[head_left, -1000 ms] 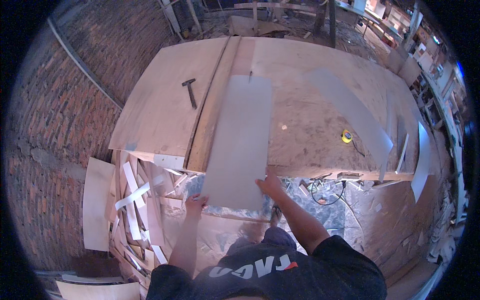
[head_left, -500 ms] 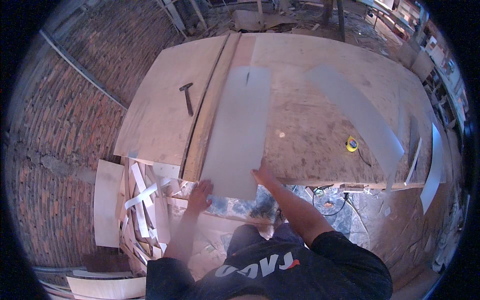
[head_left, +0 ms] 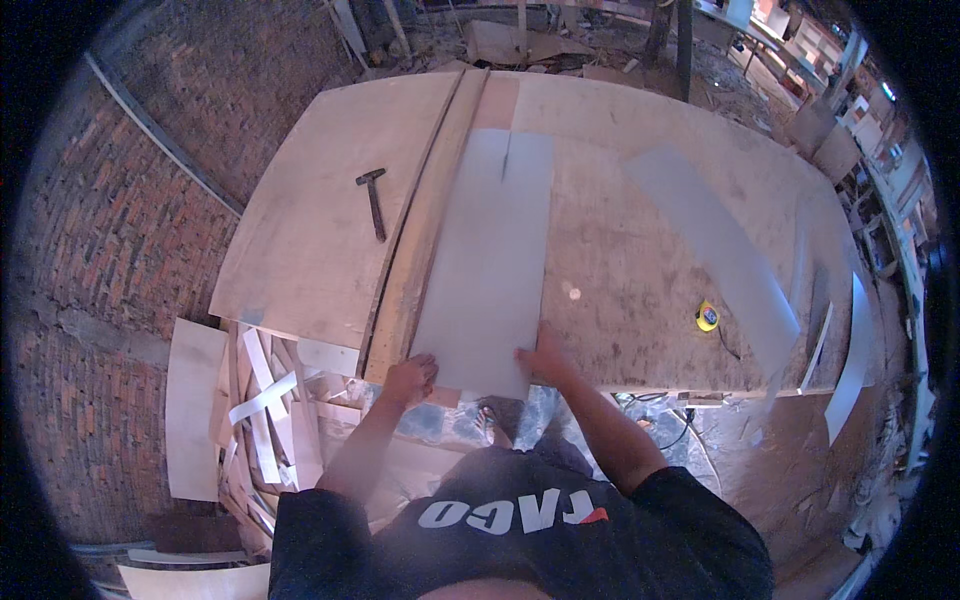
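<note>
A long grey sheet (head_left: 485,270) lies flat on the wooden table (head_left: 620,330), along a straight wooden strip (head_left: 415,260). Its near end sticks out past the table's front edge. My right hand (head_left: 548,357) grips the sheet's right edge near that end, thumb on top and the other fingers mostly hidden. At the near left corner, my left hand (head_left: 410,380) is closed with curled fingers against the sheet's left edge. A thin, dark, blade-like piece (head_left: 505,166) shows at the sheet's far end, with a narrow line running beyond it.
A hammer (head_left: 372,204) lies left of the strip. To the right are a yellow tape measure (head_left: 707,316), another grey sheet (head_left: 720,255) and a narrow curved offcut (head_left: 852,360) over the edge. Scrap strips (head_left: 262,405) pile up below left, beside a brick wall (head_left: 110,270). Cables (head_left: 685,430) hang under the table.
My left hand has gone from spread fingers to curled ones at the sheet's corner. The right hand stays on the right edge. The view has shifted slightly.
</note>
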`<action>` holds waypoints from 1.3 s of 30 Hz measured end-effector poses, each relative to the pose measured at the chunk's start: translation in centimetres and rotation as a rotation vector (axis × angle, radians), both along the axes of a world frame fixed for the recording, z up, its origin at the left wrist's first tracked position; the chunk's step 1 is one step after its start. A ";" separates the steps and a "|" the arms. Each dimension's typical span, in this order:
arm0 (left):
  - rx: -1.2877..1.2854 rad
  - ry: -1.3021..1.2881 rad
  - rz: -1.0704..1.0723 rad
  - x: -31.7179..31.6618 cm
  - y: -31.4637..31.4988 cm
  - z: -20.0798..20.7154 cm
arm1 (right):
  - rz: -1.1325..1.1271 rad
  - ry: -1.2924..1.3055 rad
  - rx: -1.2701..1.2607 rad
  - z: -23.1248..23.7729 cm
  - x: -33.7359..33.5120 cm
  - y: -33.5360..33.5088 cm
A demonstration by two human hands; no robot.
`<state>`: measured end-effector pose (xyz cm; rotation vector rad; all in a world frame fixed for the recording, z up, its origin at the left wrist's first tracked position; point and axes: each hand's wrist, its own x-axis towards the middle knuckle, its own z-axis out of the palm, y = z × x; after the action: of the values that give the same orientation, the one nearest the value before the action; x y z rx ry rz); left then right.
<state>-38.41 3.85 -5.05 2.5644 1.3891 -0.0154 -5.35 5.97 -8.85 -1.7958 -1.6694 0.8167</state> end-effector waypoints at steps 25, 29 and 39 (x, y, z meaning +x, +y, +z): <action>0.171 0.128 0.058 2.1 11.8 -0.9 | 0.275 -0.165 -0.198 2.4 3.2 3.8; 0.191 0.225 0.033 2.9 16.2 -1.2 | 0.251 -0.091 -0.179 0.7 4.1 8.3; 0.229 0.239 0.029 6.7 28.3 -0.7 | 0.211 -0.059 -0.074 -0.4 7.1 19.8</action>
<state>-31.75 32.12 -5.79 2.8049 1.5956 -0.1736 1.73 25.74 -9.30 -1.7274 -1.9143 0.9337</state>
